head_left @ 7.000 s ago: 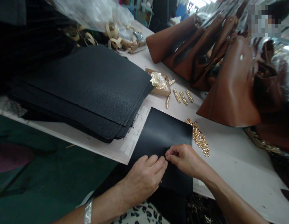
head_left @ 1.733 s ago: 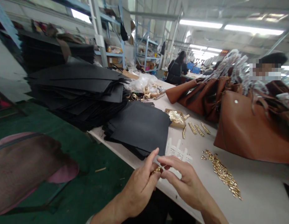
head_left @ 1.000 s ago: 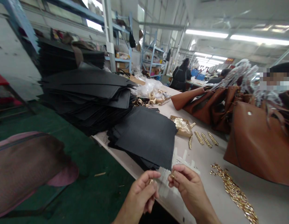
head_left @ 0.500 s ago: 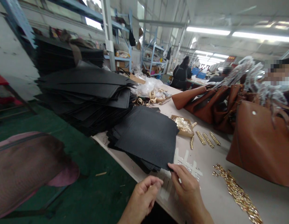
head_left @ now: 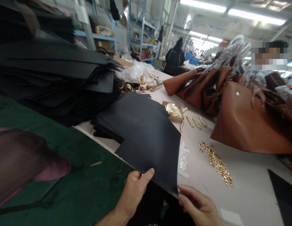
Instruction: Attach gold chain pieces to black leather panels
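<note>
A black leather-like sheet (head_left: pixel 157 147) has its near edge over the table's front edge, overlapping a stack of similar sheets (head_left: pixel 129 108). My right hand (head_left: pixel 199 204) pinches its near right corner between thumb and fingers. At the near edge, my left hand (head_left: pixel 135 191) has curled fingers, its thumb lying over the sheet. A small shiny bit shows between that thumb and the fingers, too small to name. Right of the sheet lie clear small pieces with pale tape strips (head_left: pixel 183 160) and a loose pile of gold metal pieces (head_left: pixel 216 163).
Brown handbags (head_left: pixel 249 122) with plastic-wrapped handles line the right side. A small box of gold pieces (head_left: pixel 173 111) stands near short gold chain strips (head_left: pixel 193 121). A large black sheet stack (head_left: pixel 73 75) rises at left. A covered stool (head_left: pixel 25 166) stands beside the table (head_left: pixel 249 179).
My right hand has drawn the top black sheet toward me, off the stack and over the table edge. My left hand has come to the sheet's near edge. The view has shifted right.
</note>
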Tool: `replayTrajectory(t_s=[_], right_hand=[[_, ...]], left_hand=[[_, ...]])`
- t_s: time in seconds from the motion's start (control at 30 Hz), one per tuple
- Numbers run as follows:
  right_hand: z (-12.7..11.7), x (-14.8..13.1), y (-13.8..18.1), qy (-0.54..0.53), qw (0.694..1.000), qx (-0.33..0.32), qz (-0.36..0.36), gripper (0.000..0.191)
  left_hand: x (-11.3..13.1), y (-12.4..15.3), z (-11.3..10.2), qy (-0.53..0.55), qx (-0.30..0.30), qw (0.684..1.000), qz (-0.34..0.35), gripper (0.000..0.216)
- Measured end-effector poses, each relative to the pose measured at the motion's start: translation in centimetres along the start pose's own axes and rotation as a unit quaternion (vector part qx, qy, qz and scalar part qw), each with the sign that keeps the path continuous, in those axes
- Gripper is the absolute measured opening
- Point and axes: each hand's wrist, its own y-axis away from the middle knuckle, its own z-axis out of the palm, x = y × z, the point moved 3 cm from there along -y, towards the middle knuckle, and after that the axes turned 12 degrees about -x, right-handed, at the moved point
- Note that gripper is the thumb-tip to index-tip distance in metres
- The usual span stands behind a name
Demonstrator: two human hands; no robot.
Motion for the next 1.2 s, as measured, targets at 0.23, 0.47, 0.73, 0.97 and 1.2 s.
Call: replayTrajectory(t_s=[0.23, 0.47, 0.73, 0.97, 1.2], right_hand=[[-2.6, 1.7, 2.4, -0.326, 0.932, 0.094, 0.13, 0.044], [-3.3, 0.5, 0.1, -0.416, 0.898, 0.061, 0.126, 0.04], [-3.8, 1.7, -1.6, -0.344, 0.929, 0.062, 0.124, 0.041], [-5.3, 1.5, -3.2, -0.239, 0.964, 0.076, 0.089, 0.044], [-4.8, 0.1, -4.8, -0.127, 0.99, 0.064, 0.001, 0.041]], left_hand=[[-0.5, 1.0, 0.6, -0.007, -0.095, 0.995, -0.023, 0.04], [-2.6, 1.1, -0.9, 0.021, -0.096, 0.995, -0.033, 0.032], [-1.4, 0.3, -1.7, -0.055, -0.082, 0.995, -0.003, 0.031], [2.3, 0.2, -2.3, -0.065, -0.144, 0.987, 0.004, 0.034], [9.3, -2.0, -1.9, 0.022, -0.139, 0.989, 0.047, 0.039]])
